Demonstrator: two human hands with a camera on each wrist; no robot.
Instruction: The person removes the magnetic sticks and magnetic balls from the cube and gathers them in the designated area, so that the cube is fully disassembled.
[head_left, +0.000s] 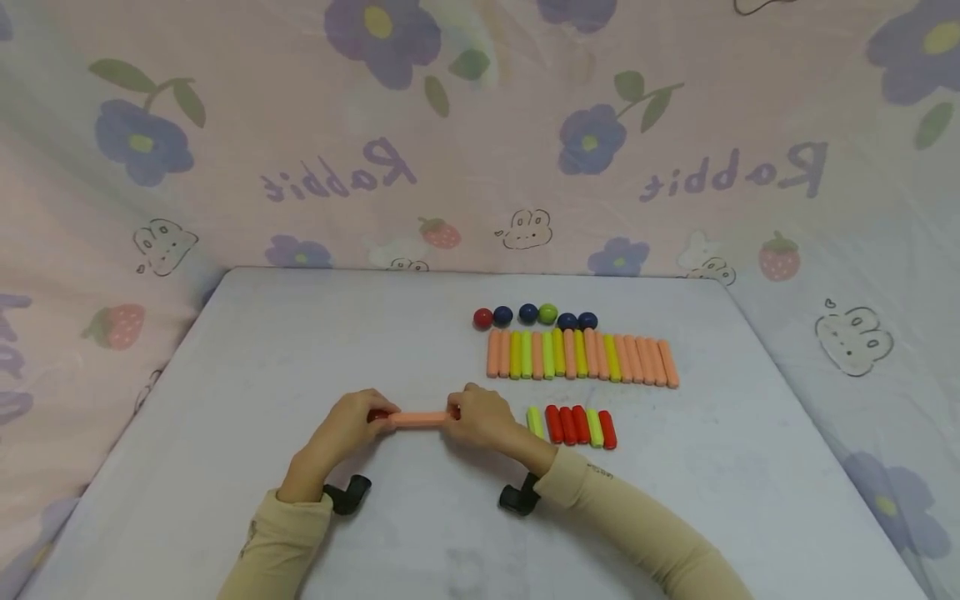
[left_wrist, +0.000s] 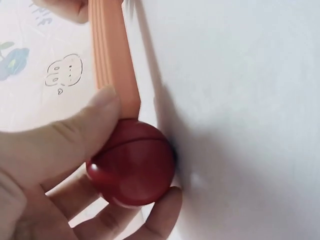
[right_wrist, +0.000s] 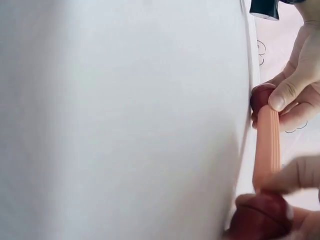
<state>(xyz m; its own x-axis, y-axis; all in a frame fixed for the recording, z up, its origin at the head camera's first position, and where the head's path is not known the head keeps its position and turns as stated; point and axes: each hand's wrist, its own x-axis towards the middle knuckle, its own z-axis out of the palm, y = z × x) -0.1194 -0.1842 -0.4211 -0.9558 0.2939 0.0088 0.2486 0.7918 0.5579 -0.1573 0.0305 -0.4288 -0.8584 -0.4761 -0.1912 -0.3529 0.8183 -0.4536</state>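
A peach-orange grooved stick (head_left: pixel 420 419) spans the gap between my two hands, with a red ball at each end. My left hand (head_left: pixel 347 429) grips one red ball (left_wrist: pixel 134 167), its thumb reaching onto the stick's end in the left wrist view. In the right wrist view, the fingers of my right hand (head_left: pixel 483 419) pinch the other end, where the second red ball (right_wrist: pixel 262 217) meets the stick. Part of that ball is cut off by the frame's lower edge. The far ball (right_wrist: pixel 261 95) sits in the left hand there.
Balls in red, blue (head_left: pixel 528 313) and green line up toward the back. In front of them lies a row of orange, yellow and green sticks (head_left: pixel 581 354). Shorter red and green sticks (head_left: pixel 568 425) lie beside the right hand. Black camera mounts (head_left: pixel 349 495) hang at both wrists.
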